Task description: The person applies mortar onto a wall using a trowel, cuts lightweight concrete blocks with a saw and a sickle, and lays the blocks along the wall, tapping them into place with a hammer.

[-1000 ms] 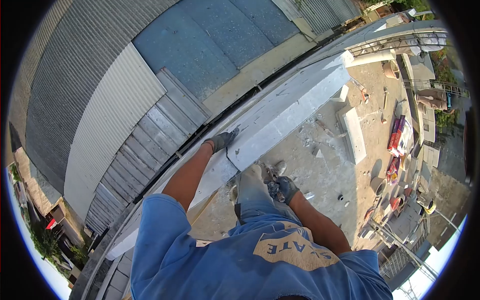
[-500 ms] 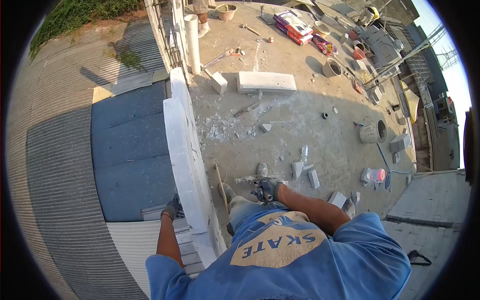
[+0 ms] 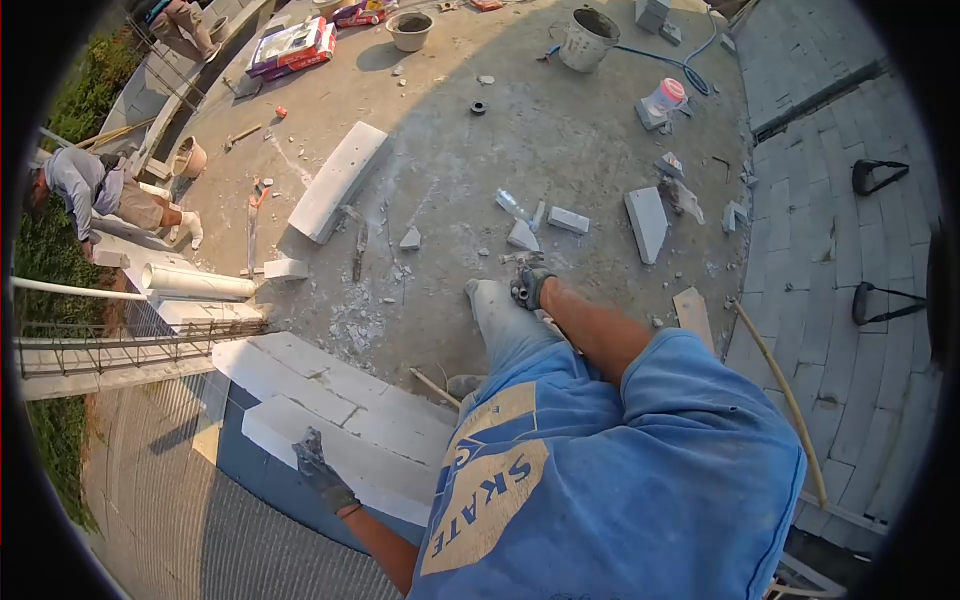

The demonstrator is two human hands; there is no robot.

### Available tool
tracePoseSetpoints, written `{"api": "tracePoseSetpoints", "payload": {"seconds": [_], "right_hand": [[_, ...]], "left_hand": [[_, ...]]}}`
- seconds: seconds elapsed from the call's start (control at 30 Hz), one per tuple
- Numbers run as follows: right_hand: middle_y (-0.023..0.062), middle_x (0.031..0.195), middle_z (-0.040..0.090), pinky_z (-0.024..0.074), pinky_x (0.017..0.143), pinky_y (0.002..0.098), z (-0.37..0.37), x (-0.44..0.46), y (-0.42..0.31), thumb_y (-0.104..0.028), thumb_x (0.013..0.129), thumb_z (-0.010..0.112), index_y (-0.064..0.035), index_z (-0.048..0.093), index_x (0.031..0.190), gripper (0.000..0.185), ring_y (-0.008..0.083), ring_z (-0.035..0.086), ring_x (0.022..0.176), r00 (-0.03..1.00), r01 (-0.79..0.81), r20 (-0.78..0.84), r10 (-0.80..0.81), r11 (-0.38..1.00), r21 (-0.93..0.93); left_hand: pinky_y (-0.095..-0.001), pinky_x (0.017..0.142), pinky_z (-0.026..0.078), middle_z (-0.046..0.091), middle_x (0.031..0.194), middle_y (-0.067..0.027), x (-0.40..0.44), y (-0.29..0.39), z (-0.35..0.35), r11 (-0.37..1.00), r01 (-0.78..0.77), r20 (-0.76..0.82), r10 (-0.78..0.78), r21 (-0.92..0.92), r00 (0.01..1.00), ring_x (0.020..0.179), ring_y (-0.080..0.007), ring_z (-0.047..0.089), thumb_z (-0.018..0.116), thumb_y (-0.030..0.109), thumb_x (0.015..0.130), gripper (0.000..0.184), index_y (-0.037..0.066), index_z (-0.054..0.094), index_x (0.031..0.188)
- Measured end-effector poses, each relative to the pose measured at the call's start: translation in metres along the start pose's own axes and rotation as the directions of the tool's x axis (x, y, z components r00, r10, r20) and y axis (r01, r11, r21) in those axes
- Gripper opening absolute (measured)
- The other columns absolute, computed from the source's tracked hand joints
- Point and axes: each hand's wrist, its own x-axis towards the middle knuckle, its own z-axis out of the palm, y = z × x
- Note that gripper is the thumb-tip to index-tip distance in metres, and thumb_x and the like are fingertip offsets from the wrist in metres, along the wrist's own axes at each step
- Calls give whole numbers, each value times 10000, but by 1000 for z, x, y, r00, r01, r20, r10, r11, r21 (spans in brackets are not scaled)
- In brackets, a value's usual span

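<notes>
My left hand (image 3: pixel 322 470), in a dark grey glove, is by the outer side of a low wall of white blocks (image 3: pixel 390 410). Its fingers are stretched out, and it grips nothing that I can see. A long white block (image 3: pixel 330 450) sits along the wall's outer edge, right behind that hand. In front of my knees, my right hand (image 3: pixel 530 286), also gloved, is closed around a short-handled tool (image 3: pixel 522 258). The handle's round end shows at the fist; its head is greyish and too small to make out.
Offcuts of white block (image 3: pixel 568 220), a plastic bottle (image 3: pixel 512 204) and a long white block (image 3: pixel 338 182) lie on the concrete floor. A bucket (image 3: pixel 590 40) stands farther back. At left, a co-worker (image 3: pixel 90 190) bends near a white pipe (image 3: pixel 198 281). A block wall (image 3: pixel 840 220) rises at right.
My view has turned to the right, and the co-worker has come into sight. My left hand has come up from beyond the wall with its fingers extended. The right hand keeps its tool.
</notes>
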Motion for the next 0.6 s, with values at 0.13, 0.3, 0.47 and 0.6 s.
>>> {"api": "tracePoseSetpoints", "payload": {"seconds": [0.13, 0.3, 0.47, 0.6], "right_hand": [[-13, 782, 617, 489, 633, 348, 23, 42, 56, -329, 846, 537, -262, 622, 837, 108, 176, 601, 732, 909, -379, 240, 341, 916, 134], [5, 766, 618, 493, 654, 358, 110, 131, 143, -333, 825, 593, -223, 619, 797, 116, 190, 604, 727, 785, -612, 362, 502, 540, 578], [96, 775, 674, 515, 637, 373, 130, 214, 208, -328, 806, 679, -114, 681, 810, 214, 238, 658, 706, 694, -715, 441, 569, 473, 516], [138, 732, 702, 526, 585, 420, 151, 273, 281, -322, 813, 725, -49, 713, 773, 276, 251, 686, 643, 791, -611, 302, 532, 722, 324]], "left_hand": [[-409, 1038, 471, 582, 1288, -252, 0, -56, 68, 938, 209, -4, -216, 276, 976, 1153, -307, 603, 441, 405, 1040, 586, -124, 517, 1280], [-406, 1004, 482, 593, 1259, -265, -37, -136, 97, 756, 565, -151, -548, 331, 823, 1163, -319, 592, 464, 415, 1030, 581, -103, 523, 1285], [-349, 882, 523, 692, 1081, -175, -51, -135, 157, -347, -150, -264, -877, 926, 401, 979, -268, 690, 396, 426, 1049, 520, -29, 603, 1190], [-329, 868, 519, 687, 1106, -102, -5, -91, 236, 149, 887, -473, -801, 437, 368, 998, -212, 682, 372, 422, 1060, 475, 28, 607, 1181]]}}
